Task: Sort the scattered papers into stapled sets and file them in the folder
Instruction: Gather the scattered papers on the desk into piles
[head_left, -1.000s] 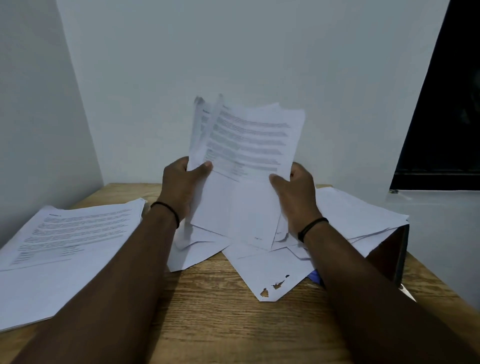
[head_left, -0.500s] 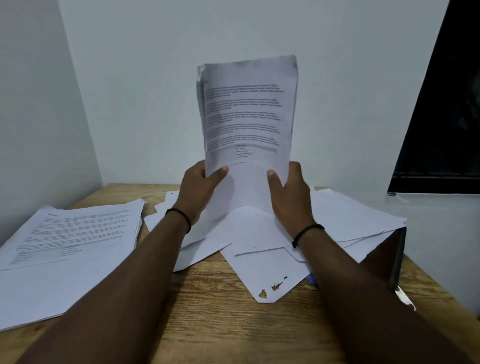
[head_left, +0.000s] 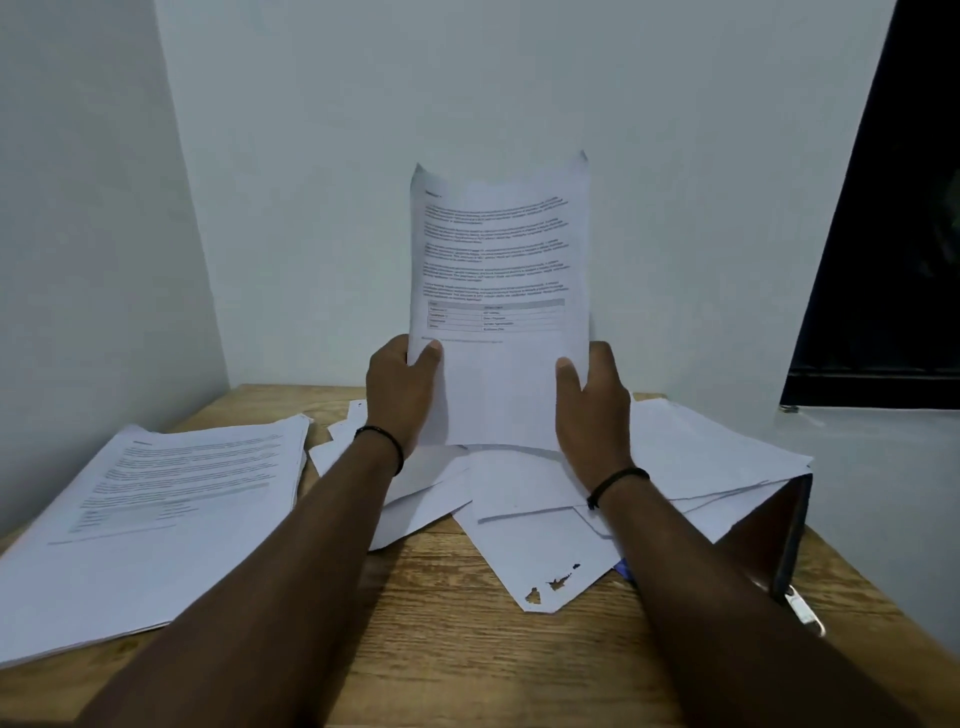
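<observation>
Both hands, left hand (head_left: 400, 395) and right hand (head_left: 592, 400), pinch the sheaf of papers (head_left: 498, 291) upright by its bottom corners above the loose pile (head_left: 691, 457) on the desk (head_left: 457, 639), likely to square edges for stapling.

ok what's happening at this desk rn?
A person holds a bundle of printed sheets upright with both hands, left hand and right hand gripping its lower edges above a loose pile of papers on the wooden desk. A neater stack lies to the left. Nothing looks stapled yet.
</observation>
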